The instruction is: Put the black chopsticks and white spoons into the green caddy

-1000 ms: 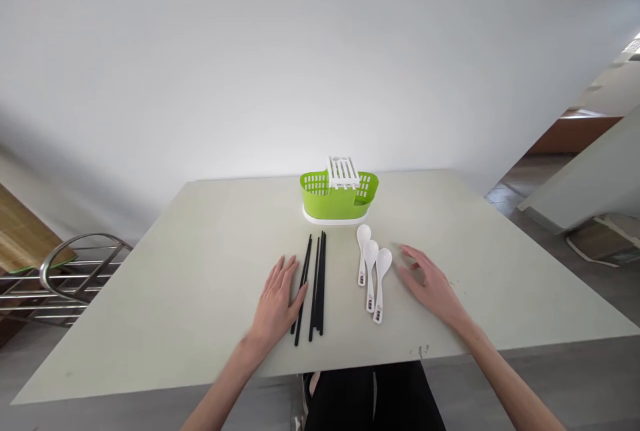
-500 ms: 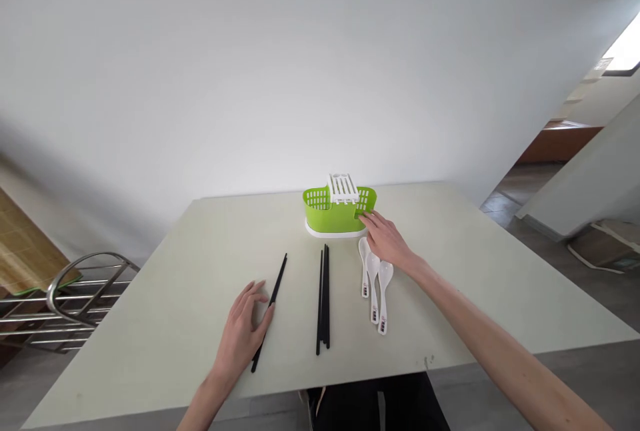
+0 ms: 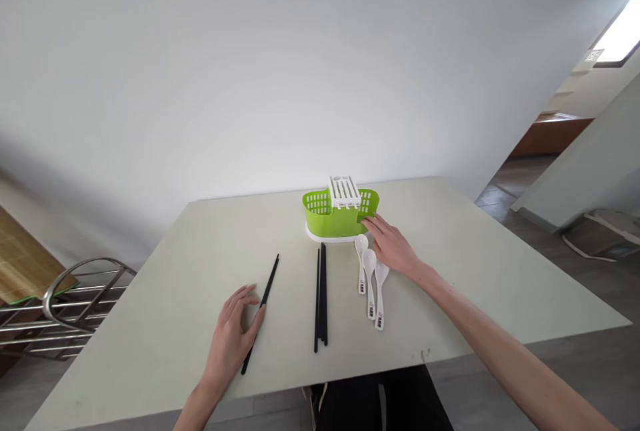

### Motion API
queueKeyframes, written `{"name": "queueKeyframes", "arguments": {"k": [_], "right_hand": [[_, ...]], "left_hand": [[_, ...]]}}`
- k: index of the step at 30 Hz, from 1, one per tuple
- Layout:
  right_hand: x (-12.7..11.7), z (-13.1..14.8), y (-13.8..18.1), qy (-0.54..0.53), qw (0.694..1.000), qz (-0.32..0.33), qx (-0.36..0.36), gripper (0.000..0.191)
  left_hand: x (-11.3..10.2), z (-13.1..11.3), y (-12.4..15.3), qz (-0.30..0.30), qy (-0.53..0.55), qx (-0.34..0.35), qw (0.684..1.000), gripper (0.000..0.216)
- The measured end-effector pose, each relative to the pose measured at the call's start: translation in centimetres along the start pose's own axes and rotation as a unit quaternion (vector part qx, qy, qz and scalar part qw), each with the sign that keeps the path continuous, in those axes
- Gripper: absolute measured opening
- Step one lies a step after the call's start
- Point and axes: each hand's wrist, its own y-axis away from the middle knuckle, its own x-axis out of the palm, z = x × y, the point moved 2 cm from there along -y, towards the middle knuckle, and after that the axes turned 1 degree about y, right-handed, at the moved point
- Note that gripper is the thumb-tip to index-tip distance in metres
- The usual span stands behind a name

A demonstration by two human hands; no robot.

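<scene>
My left hand [image 3: 233, 334] lies on the table with fingers spread. Its thumb rests by a pair of black chopsticks [image 3: 271, 282], which it partly covers. More black chopsticks [image 3: 321, 297] lie side by side at the middle. My right hand [image 3: 393, 244] reaches to the right end of a green cutlery basket [image 3: 333, 223] with a white slotted top [image 3: 344, 192] and white base. Its fingertips hook over the low front rim; the thumb is hidden. Below that hand lie three white spoons [image 3: 370, 284], bowls pointing away from me, one bowl partly covered by the hand.
The pale table [image 3: 200, 251] meets a white wall [image 3: 300, 84] behind the basket. A metal rack [image 3: 75, 304] stands on the floor at the left. My dark-clothed lap [image 3: 385, 401] is just under the front edge. A doorway opens at the far right.
The basket has shifted slightly to the right and towards me along with my right hand. My left hand stays by the chopsticks. The view has turned a little.
</scene>
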Motion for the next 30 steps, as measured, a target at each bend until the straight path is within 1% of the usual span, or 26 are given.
{"name": "queueKeyframes", "arguments": {"k": [6, 9, 14, 16, 19, 23, 25, 28, 30], "right_hand": [[-0.4, 0.1, 0.6, -0.018, 1.0, -0.004, 0.0, 0.067], [-1.2, 0.8, 1.4, -0.042, 0.999, -0.015, 0.009, 0.069], [-4.1, 3.9, 4.5, -0.114, 0.99, -0.075, 0.022, 0.071], [-5.0, 5.3, 5.9, -0.144, 0.986, -0.084, 0.019, 0.069], [-5.8, 7.3, 7.7, -0.184, 0.98, -0.083, 0.006, 0.065], [-6.2, 9.2, 9.0, -0.228, 0.972, -0.062, -0.012, 0.061], [-6.4, 10.1, 9.4, -0.258, 0.965, -0.049, -0.018, 0.058], [-6.7, 11.4, 9.8, -0.321, 0.947, -0.024, -0.011, 0.049], [-6.9, 12.4, 9.8, -0.37, 0.929, 0.007, 0.003, 0.04]], "left_hand": [[-0.4, -0.2, -0.1, 0.0, -0.023, 0.014, 1.0, 0.03], [-1.0, -0.1, -0.4, 0.011, -0.058, 0.028, 0.998, 0.03], [-1.8, 0.7, -0.9, 0.035, -0.133, 0.031, 0.99, 0.034], [-1.8, 0.9, -1.2, 0.043, -0.15, 0.026, 0.987, 0.036], [-1.5, 0.7, -1.9, 0.055, -0.159, 0.031, 0.985, 0.035], [-1.1, -0.2, -3.3, 0.075, -0.158, 0.054, 0.983, 0.034], [-1.2, -0.8, -3.9, 0.083, -0.152, 0.054, 0.983, 0.035], [-2.0, -2.4, -4.4, 0.091, -0.126, 0.024, 0.988, 0.037], [-2.7, -4.2, -4.6, 0.109, -0.07, -0.018, 0.991, 0.037]]}}
